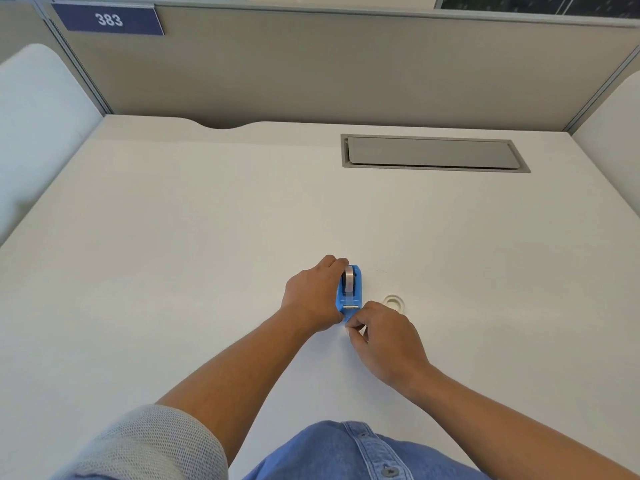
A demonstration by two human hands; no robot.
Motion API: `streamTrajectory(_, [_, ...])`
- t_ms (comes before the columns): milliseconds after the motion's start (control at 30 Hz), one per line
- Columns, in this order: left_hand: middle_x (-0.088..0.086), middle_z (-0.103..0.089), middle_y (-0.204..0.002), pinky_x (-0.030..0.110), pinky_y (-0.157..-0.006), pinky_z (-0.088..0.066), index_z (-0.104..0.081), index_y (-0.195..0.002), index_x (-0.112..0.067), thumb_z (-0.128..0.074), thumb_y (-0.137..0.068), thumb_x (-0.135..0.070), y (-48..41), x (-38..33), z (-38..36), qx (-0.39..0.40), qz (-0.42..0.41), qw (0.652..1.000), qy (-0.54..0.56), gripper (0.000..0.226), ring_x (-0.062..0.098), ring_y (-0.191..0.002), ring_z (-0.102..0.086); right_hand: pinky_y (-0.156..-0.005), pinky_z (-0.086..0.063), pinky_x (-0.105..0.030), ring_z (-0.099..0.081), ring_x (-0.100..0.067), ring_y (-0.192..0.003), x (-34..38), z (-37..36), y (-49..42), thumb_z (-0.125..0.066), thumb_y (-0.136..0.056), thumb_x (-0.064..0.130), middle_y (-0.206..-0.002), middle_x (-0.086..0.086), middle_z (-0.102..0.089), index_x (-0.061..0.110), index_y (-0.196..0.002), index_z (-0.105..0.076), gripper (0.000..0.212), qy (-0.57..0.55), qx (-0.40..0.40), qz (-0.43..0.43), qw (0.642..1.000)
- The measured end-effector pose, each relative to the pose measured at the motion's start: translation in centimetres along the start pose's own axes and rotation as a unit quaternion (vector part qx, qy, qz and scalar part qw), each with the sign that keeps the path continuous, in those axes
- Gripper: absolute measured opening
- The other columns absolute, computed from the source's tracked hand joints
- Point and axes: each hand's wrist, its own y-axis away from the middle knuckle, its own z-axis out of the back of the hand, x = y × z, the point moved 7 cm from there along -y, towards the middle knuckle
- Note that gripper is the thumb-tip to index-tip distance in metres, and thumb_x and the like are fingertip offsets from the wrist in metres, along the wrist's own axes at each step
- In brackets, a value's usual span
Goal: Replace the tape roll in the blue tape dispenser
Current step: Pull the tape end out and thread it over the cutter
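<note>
**Tape end drawn to the cutter**

Head view: the blue tape dispenser point(350, 291), roll point(349, 279) seated, is gripped on the desk point(173, 237) by the curled left hand point(313, 296). The right hand point(382, 336) is pinched, apparently on the tape end. A spent core point(394, 302) lies beside. Next, pressing onto the cutter seems needed.

white desk point(173, 254) carrying a dispenser and a spare ring

the desk is lying pale and matt, with a grey cable hatch point(434, 152) sitting flush in its far right part and a shallow curved notch point(221, 124) cutting into its back edge. the blue dispenser point(350, 289) is standing near the middle of the near half, holding a roll point(349, 278). just to its right, apart from it, a small whitish ring point(394, 301) is lying flat on the surface.
</note>
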Motion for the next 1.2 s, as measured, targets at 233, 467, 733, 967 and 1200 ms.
streamTrajectory(233, [-0.008,-0.051,-0.125,0.029,-0.060,-0.040,-0.038,-0.136,-0.027,-0.082,-0.062,-0.036,0.0,0.0,0.0,0.000,0.000,1.000,0.001,0.087,0.022,-0.092,-0.063,-0.044,-0.049,-0.027,-0.059,-0.015,-0.057,0.4,-0.3,-0.2,-0.076,-0.080,0.015,-0.076,0.002,-0.069,0.015,-0.079,-0.074,0.002,0.050,-0.052,0.064,0.995])
streamTrajectory(467, [-0.008,-0.051,-0.126,0.029,-0.060,-0.040,-0.038,-0.136,-0.028,-0.082,-0.063,-0.037,0.0,0.0,-0.2,-0.002,0.001,1.000,0.007,0.086,0.022,-0.091,-0.063,-0.044,-0.031,-0.023,-0.054,-0.020,-0.051,0.8,-0.5,-0.3,-0.081,-0.068,0.005,-0.058,-0.003,-0.060,0.011,-0.062,-0.066,0.018,0.110,-0.127,0.143,0.975])
streamTrajectory(733, [-0.008,-0.051,-0.127,0.030,-0.063,-0.044,-0.038,-0.136,-0.028,-0.081,-0.063,-0.041,0.0,0.3,-0.4,-0.006,-0.001,1.000,0.013,0.086,0.022,-0.094,-0.063,-0.044,-0.045,-0.026,-0.058,-0.018,-0.060,-1.1,-1.1,0.1,-0.080,-0.074,0.015,-0.067,0.001,-0.064,0.014,-0.073,-0.070,0.010,0.057,-0.082,0.078,0.992])
streamTrajectory(967, [-0.008,-0.049,-0.137,0.031,-0.061,-0.048,-0.021,-0.145,-0.029,-0.084,-0.061,-0.037,0.0,0.3,-0.4,-0.001,0.013,1.000,0.007,0.105,0.024,-0.095,-0.065,-0.059,-0.049,-0.020,-0.057,-0.007,-0.073,-3.4,-1.2,0.5,-0.075,-0.076,0.033,-0.087,0.019,-0.050,0.031,-0.093,-0.049,0.032,-0.109,-0.067,-0.065,0.990])
streamTrajectory(1200, [-0.008,-0.047,-0.140,0.030,-0.059,-0.042,-0.007,-0.150,-0.028,-0.083,-0.063,-0.036,0.2,0.2,-0.2,0.005,0.021,1.000,0.007,0.116,0.025,-0.095,-0.065,-0.066,-0.049,-0.017,-0.060,-0.002,-0.083,-3.3,-1.4,-0.7,-0.075,-0.084,0.024,-0.086,0.020,-0.058,0.023,-0.095,-0.066,0.015,-0.173,-0.071,-0.084,0.979])
